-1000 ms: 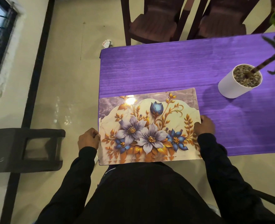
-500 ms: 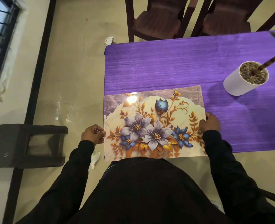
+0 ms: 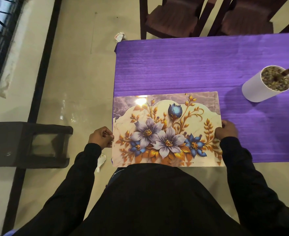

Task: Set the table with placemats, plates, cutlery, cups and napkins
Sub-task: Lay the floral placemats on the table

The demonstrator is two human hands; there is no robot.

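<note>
The floral placemat lay flat at the near left corner of the purple tabletop, with its left and near edges about level with the table's edges. The left hand pinched the left edge of the placemat with curled fingers, and the right hand gripped the right edge, so the mat lay between both hands. A white plant pot stood well apart, toward the right edge.
</note>
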